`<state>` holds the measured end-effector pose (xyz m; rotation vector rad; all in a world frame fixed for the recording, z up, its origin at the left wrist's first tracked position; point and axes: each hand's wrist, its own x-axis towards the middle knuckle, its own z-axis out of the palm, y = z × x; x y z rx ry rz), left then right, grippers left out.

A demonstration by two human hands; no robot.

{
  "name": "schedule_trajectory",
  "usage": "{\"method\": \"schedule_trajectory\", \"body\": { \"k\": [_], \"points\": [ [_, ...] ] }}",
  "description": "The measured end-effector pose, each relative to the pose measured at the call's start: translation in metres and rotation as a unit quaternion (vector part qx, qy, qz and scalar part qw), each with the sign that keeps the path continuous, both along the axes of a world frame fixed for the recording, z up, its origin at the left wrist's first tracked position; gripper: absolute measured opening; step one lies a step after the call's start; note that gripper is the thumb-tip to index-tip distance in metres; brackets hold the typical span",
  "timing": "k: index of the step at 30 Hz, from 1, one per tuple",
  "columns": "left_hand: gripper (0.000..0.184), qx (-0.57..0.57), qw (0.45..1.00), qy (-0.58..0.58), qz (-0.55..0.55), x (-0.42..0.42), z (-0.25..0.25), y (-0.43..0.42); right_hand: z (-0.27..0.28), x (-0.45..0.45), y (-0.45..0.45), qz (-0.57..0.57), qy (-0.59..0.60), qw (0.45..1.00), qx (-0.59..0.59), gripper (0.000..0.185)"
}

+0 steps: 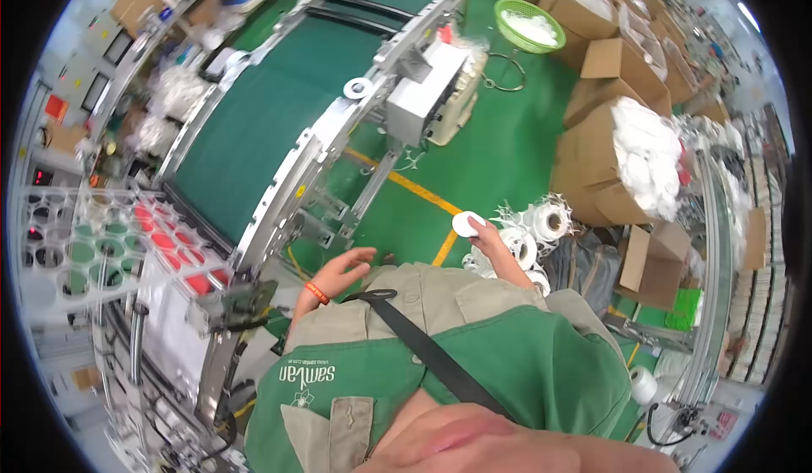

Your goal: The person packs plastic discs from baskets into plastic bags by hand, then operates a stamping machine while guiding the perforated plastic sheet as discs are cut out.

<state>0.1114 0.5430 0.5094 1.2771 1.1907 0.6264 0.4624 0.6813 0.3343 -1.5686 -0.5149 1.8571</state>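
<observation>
My right hand (495,251) is closed on a small white round piece (468,224), smooth and flat-faced; I cannot tell whether it is one disc or several stacked. Left of it, my left hand (344,272) is held in front of my body with its fingers stretched out and nothing in it. An orange band (317,293) circles that wrist. Beside and below my right hand stand rolls of white material (551,219) with ragged strips hanging off them.
A green conveyor belt (271,92) with a metal frame runs along the left; a white ring (358,88) rests on its edge. At left, a perforated clear sheet (93,249) carries red discs. Right: a cardboard box (592,164) overflowing with white material. Farther back: a green basket (507,21).
</observation>
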Motion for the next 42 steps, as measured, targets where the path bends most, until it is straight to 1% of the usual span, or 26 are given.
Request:
{"method": "schedule_trajectory", "body": {
  "k": [3, 4, 8, 11, 14, 17, 19, 20, 21, 23, 24, 25, 27, 29, 31, 32, 33, 34, 35, 36, 37, 38, 39, 40, 41, 42],
  "points": [
    [0.04, 0.005, 0.999, 0.034, -0.007, 0.001, 0.001, 0.055, -0.004, 0.015, 0.038, -0.085, 0.102, 0.99, -0.047, 0.026],
    [0.039, 0.001, 0.998, 0.051, -0.032, 0.006, 0.003, 0.074, -0.006, 0.022, 0.05, -0.098, 0.128, 0.987, -0.018, 0.025],
    [0.037, -0.045, 0.989, 0.037, -0.137, 0.03, 0.005, 0.135, -0.01, 0.086, 0.105, -0.179, 0.075, 0.981, 0.007, 0.03],
    [0.037, -0.088, 0.982, 0.025, -0.163, 0.052, -0.009, 0.186, -0.011, 0.15, 0.162, -0.252, 0.014, 0.967, 0.017, 0.03],
    [0.037, -0.074, 0.984, 0.04, -0.158, 0.085, -0.024, 0.247, -0.026, 0.217, 0.232, -0.256, -0.055, 0.963, 0.066, 0.028],
    [0.038, -0.099, 0.985, 0.04, -0.137, 0.126, -0.018, 0.304, -0.045, 0.245, 0.313, -0.235, -0.067, 0.966, 0.079, 0.03],
    [0.04, -0.169, 0.982, -0.011, -0.087, 0.155, 0.005, 0.343, -0.041, 0.229, 0.368, -0.222, -0.064, 0.972, 0.05, 0.033],
    [0.041, -0.156, 0.985, -0.023, -0.075, 0.166, 0.008, 0.361, -0.039, 0.214, 0.4, -0.198, -0.032, 0.978, 0.05, 0.034],
    [0.041, -0.159, 0.985, -0.019, -0.071, 0.176, 0.009, 0.376, -0.036, 0.193, 0.43, -0.172, 0.0, 0.984, 0.048, 0.035],
    [0.041, -0.053, 0.997, 0.019, -0.06, 0.194, 0.01, 0.401, -0.017, 0.137, 0.491, -0.107, 0.06, 0.992, 0.036, 0.033],
    [0.041, -0.046, 0.996, 0.045, -0.062, 0.201, 0.012, 0.41, -0.014, 0.105, 0.521, -0.089, 0.099, 0.99, 0.044, 0.034],
    [0.041, -0.05, 0.996, 0.047, -0.058, 0.205, 0.015, 0.419, 0.0, 0.073, 0.548, -0.043, 0.108, 0.991, 0.065, 0.034],
    [0.041, -0.148, 0.987, -0.001, -0.056, 0.212, 0.023, 0.44, 0.013, 0.011, 0.598, -0.003, 0.178, 0.976, 0.129, 0.046],
    [0.042, -0.15, 0.987, 0.039, -0.044, 0.221, 0.032, 0.467, 0.021, -0.028, 0.64, 0.112, 0.129, 0.981, 0.089, 0.055],
    [0.041, -0.127, 0.99, 0.043, -0.043, 0.226, 0.028, 0.5, 0.03, -0.04, 0.654, 0.187, -0.019, 0.972, 0.143, 0.054],
    [0.041, -0.124, 0.991, 0.038, -0.037, 0.229, 0.026, 0.519, -0.001, -0.041, 0.658, 0.256, -0.102, 0.919, 0.283, 0.05],
    [0.042, -0.117, 0.992, 0.032, -0.037, 0.231, 0.023, 0.539, -0.032, -0.033, 0.661, 0.313, -0.192, 0.835, 0.411, 0.046],
    [0.042, -0.119, 0.992, 0.005, -0.029, 0.234, 0.015, 0.561, 0.002, 0.003, 0.642, 0.299, -0.179, 0.817, 0.46, 0.042],
    [0.042, -0.118, 0.991, 0.001, -0.066, 0.235, 0.007, 0.583, -0.033, 0.024, 0.636, 0.37, -0.232, 0.77, 0.464, 0.04],
    [0.042, -0.108, 0.993, -0.02, -0.049, 0.235, 0.001, 0.609, -0.042, 0.063, 0.632, 0.454, -0.241, 0.692, 0.506, 0.036],
    [0.042, -0.1, 0.993, -0.043, -0.038, 0.24, -0.003, 0.638, -0.051, 0.104, 0.622, 0.516, -0.301, 0.671, 0.439, 0.033],
    [0.042, -0.085, 0.994, -0.047, -0.055, 0.246, 0.001, 0.667, -0.033, 0.15, 0.617, 0.578, -0.336, 0.677, 0.308, 0.032],
    [0.041, -0.063, 0.993, -0.073, -0.073, 0.251, -0.001, 0.694, -0.042, 0.194, 0.609, 0.578, -0.376, 0.693, 0.21, 0.034],
    [0.04, -0.039, 0.992, -0.073, -0.097, 0.257, -0.001, 0.722, -0.075, 0.246, 0.602, 0.569, -0.449, 0.682, 0.1, 0.037],
    [0.04, -0.014, 0.991, -0.072, -0.116, 0.265, 0.0, 0.751, -0.086, 0.301, 0.593, 0.514, -0.502, 0.695, 0.002, 0.035],
    [0.039, 0.009, 0.991, -0.06, -0.12, 0.271, -0.003, 0.776, -0.072, 0.348, 0.58, 0.423, -0.536, 0.728, -0.067, 0.03]
  ]
}}
